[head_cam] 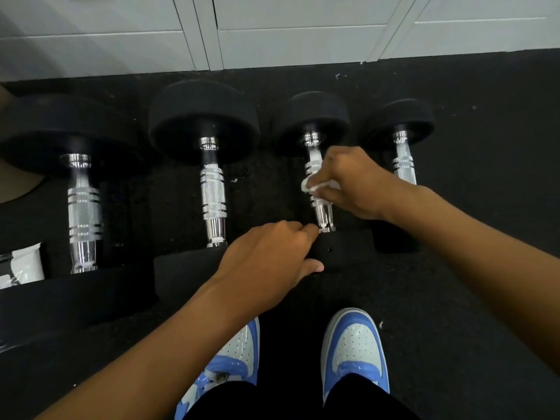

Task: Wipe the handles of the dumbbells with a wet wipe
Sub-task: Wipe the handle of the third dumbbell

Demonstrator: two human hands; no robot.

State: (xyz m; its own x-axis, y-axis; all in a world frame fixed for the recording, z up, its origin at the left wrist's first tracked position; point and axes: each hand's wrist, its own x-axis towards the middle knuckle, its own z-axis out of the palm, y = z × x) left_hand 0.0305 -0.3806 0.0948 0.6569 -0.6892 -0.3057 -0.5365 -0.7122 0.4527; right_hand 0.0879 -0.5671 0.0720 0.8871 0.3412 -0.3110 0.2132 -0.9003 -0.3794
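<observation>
Sneakers point(353, 344) behind 4 close-set dumbbells point(212, 189)

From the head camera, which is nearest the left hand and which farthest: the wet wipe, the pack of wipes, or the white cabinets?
Measured from the left hand:
1. wet wipe, just up and right, held by the right hand on a dumbbell handle.
2. pack of wipes, far left on the floor.
3. white cabinets, along the top, behind the dumbbells.

Right hand point(354, 183) presses wet wipe point(318, 185) on dumbbell handle point(322, 212).
</observation>
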